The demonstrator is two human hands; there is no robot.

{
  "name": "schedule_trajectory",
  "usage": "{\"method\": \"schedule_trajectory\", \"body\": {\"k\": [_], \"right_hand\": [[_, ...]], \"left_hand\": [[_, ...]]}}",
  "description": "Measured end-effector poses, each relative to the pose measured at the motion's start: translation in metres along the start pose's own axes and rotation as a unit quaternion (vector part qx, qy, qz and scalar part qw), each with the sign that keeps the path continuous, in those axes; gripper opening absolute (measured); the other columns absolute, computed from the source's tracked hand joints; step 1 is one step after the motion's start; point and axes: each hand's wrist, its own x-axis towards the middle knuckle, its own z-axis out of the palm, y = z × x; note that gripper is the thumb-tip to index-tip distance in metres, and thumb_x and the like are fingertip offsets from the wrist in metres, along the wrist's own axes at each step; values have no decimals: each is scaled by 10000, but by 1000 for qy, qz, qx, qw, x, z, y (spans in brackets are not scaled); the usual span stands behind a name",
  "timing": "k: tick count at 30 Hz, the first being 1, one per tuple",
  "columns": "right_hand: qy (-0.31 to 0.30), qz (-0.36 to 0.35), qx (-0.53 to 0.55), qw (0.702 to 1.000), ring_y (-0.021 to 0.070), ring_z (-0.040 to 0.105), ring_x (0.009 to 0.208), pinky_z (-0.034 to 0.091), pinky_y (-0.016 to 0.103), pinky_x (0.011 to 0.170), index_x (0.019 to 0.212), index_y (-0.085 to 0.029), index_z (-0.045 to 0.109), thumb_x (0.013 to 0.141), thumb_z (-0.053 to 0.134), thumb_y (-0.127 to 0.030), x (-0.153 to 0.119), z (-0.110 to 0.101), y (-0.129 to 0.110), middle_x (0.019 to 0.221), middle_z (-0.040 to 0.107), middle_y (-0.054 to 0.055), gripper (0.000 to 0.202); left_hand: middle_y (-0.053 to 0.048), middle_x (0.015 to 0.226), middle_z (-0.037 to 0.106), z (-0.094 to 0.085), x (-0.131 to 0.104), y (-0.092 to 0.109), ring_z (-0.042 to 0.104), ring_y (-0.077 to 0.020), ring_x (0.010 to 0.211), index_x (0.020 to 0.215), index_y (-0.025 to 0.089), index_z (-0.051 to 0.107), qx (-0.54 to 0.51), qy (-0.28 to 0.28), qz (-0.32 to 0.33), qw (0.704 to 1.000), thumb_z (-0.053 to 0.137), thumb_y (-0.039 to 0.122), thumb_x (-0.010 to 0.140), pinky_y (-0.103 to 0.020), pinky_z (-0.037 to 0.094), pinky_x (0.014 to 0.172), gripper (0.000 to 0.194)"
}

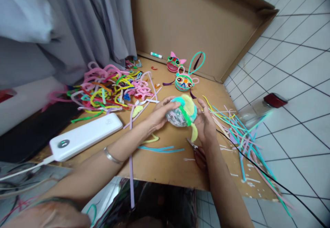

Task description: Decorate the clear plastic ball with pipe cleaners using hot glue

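A clear plastic ball, partly covered with turquoise, green and pale yellow pipe cleaners, is held above the cardboard work surface. My left hand grips its left side, thumb on top. Cupped against the right side is my right hand, its fingers partly hidden. A pale yellow fuzzy strip hangs from the ball's lower right. Scissors lie under my right wrist, partly covered by it. Blue pipe cleaners rest below the ball. Two finished-looking animal-face balls, one red and pink, one turquoise, stand behind.
A tangled heap of coloured pipe cleaners lies left, near a white power bank with a cable. Loose pipe cleaners and a black cable cross the right edge. A glue stick lies by the upright cardboard.
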Motion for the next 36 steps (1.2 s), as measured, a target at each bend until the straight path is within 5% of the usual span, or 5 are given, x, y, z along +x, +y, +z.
{"method": "schedule_trajectory", "body": {"k": [7,14,20,29,36], "right_hand": [[111,-91,-51,988,136,649,807,505,273,739,739,-214,683,638,783,-275,14,-23,8,858,717,-1,154],[104,-143,-178,968,171,668,849,517,340,843,924,-214,735,735,767,-462,6,-12,15,895,752,28,313],[71,-170,-195,963,192,677,889,537,345,856,951,-221,766,692,813,-423,4,-8,11,942,765,35,332],[114,-136,-179,968,103,451,552,442,277,598,509,-201,582,666,810,-533,1,-4,6,526,510,-48,433],[103,-90,-152,979,111,465,574,439,281,610,541,-199,611,640,822,-541,3,-4,6,554,547,-36,414]], "left_hand": [[-60,856,757,-11,11,5,723,-265,934,942,170,675,-179,40,-114,976,686,320,782,-476,550,934,219],[-78,914,747,-11,10,0,712,-277,969,1078,189,651,-222,43,-168,960,585,370,859,-524,535,957,292],[-69,912,756,-1,-1,-13,713,-235,828,997,186,650,-221,26,-194,955,568,383,870,-484,571,894,249],[-51,886,756,10,-11,-28,716,-243,882,936,202,657,-196,35,-226,953,599,408,827,-484,564,915,240],[-62,937,752,9,-10,-30,706,-259,945,969,204,659,-182,24,-224,957,613,420,805,-499,551,930,275]]}}
